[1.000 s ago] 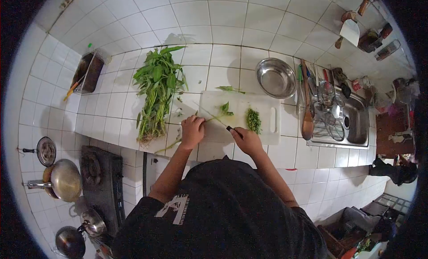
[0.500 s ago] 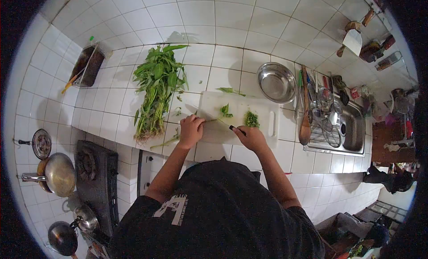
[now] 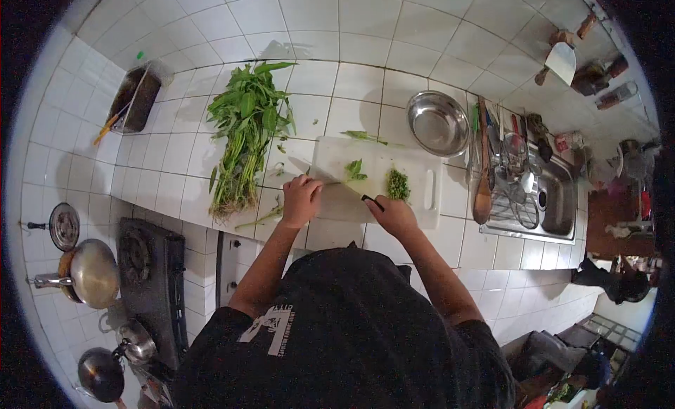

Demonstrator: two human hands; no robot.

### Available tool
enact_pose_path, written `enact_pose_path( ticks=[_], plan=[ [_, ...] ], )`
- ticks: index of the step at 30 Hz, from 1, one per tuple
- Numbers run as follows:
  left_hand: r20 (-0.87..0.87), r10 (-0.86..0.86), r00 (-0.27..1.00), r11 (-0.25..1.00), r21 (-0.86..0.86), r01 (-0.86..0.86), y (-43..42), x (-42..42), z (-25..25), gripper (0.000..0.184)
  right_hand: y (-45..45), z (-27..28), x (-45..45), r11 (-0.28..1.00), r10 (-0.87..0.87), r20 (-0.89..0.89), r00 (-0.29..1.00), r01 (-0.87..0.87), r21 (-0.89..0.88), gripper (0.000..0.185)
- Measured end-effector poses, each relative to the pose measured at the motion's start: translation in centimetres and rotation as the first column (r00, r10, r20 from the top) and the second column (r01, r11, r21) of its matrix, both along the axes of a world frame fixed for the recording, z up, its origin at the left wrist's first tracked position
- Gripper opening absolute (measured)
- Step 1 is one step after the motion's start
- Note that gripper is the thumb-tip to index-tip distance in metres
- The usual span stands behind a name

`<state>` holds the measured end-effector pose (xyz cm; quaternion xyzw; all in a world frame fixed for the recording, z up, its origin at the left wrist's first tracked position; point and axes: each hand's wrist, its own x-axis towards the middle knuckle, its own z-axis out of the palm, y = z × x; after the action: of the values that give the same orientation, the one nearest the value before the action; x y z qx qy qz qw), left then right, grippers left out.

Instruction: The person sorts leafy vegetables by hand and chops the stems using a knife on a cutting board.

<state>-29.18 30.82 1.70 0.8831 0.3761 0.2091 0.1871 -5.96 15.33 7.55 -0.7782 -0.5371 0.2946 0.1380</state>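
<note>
My left hand (image 3: 301,201) is closed at the left edge of a white cutting board (image 3: 330,150), its fingers pinched on a thin green stem that they mostly hide. My right hand (image 3: 395,216) grips the black handle of a kitchen knife (image 3: 371,202). The blade slants left over the board toward my left fingertips; it is hard to make out. Between the hands and the board's far side lie a few cut leaves (image 3: 355,170). Right of them sits a small heap of chopped greens (image 3: 398,184). A loose leafy sprig (image 3: 362,137) rests across the far edge.
Left of the board lies a big bunch of leafy greens (image 3: 246,128) with roots toward me. A steel bowl (image 3: 437,123) stands behind the board's right end. Further right, a wooden spoon (image 3: 482,198) and several utensils lie beside the sink (image 3: 555,212). A black stove (image 3: 151,268) is at left.
The view has shifted slightly. Both hands stay in nearly the same place, with the knife at a slightly different angle near my left fingers. The greens on the board look about the same.
</note>
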Motion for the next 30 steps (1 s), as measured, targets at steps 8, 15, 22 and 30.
enact_pose_path(
  ticks=[8,15,22,30],
  plan=[
    [-0.033,-0.024,0.999,0.999,0.032,0.025,0.0,-0.1,0.5,0.012,-0.8,-1.3,-0.9,0.999,-0.039,0.026,0.999,0.038,0.029,0.048],
    [-0.004,-0.018,1.0,1.0,0.008,0.018,0.4,-2.2,0.2,0.014,-1.4,-2.0,-2.0,0.977,-0.156,-0.068,0.985,0.164,0.138,0.046],
    [-0.054,-0.079,0.995,0.996,0.03,0.081,0.1,-1.5,1.2,0.015,-1.3,-4.7,-2.4,0.876,-0.33,-0.625,0.707,0.476,0.076,0.049],
    [-0.076,-0.205,0.976,0.973,0.093,0.212,1.1,4.8,2.9,0.022,-0.6,-7.0,-2.9,0.805,-0.301,-0.777,0.553,0.584,0.104,0.044]
  ],
)
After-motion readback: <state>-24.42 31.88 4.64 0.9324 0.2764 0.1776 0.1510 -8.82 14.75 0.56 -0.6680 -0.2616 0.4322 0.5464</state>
